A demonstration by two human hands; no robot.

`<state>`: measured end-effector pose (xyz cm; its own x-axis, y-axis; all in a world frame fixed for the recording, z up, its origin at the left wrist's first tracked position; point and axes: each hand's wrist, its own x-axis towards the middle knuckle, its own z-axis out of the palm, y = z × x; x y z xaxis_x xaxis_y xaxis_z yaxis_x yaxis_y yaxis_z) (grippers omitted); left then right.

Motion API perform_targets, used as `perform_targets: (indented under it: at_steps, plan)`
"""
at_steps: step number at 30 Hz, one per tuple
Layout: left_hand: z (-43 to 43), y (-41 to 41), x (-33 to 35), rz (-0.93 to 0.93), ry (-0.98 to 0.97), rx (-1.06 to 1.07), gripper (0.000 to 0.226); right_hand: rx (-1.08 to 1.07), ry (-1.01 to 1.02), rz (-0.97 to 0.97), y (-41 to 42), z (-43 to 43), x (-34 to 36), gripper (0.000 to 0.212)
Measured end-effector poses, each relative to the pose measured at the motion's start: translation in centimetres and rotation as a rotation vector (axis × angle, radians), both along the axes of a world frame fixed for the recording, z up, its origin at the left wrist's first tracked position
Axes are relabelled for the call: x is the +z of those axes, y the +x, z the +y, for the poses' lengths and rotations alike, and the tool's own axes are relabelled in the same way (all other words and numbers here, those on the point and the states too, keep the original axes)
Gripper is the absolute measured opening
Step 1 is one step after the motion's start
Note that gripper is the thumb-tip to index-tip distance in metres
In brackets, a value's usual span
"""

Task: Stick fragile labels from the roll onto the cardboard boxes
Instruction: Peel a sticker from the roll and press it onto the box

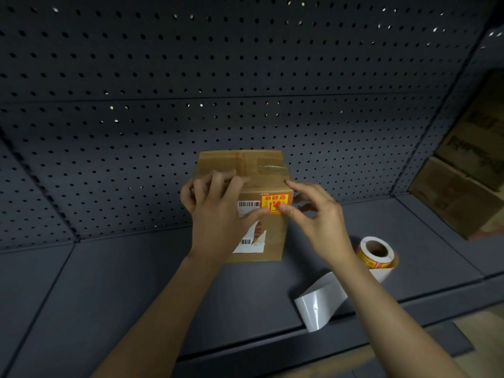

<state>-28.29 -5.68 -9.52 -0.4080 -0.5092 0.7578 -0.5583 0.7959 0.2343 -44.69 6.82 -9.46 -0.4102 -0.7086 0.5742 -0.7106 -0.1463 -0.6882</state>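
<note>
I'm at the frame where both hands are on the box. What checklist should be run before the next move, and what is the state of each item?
1. Label on box front, upper right: ok.
2. Label edges flat: cannot tell; thumbs cover its lower part.
3. Box steadied: ok; left hand has a grip over the top edge.
4. Right hand pressing label: ok; its thumb is on it.
5. Roll at hand: ok; it lies on the shelf right of the box, with the backing strip trailing toward the front edge.
6. Other boxes labelled: cannot tell.
</note>
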Motion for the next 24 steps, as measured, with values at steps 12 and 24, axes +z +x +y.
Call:
perform_targets:
  at_steps: [12, 24]
  plan:
    - [0.4, 0.3, 0.5, -0.071, 0.007, 0.015, 0.067, 0.006, -0.019, 0.009, 0.3, -0.2, -0.2, 0.044]
    - [4.4, 4.1, 2.5, 0.401, 0.725, -0.12, 0.074, 0.051, 0.036, -0.756, -2.6, -4.5, 2.6, 0.033]
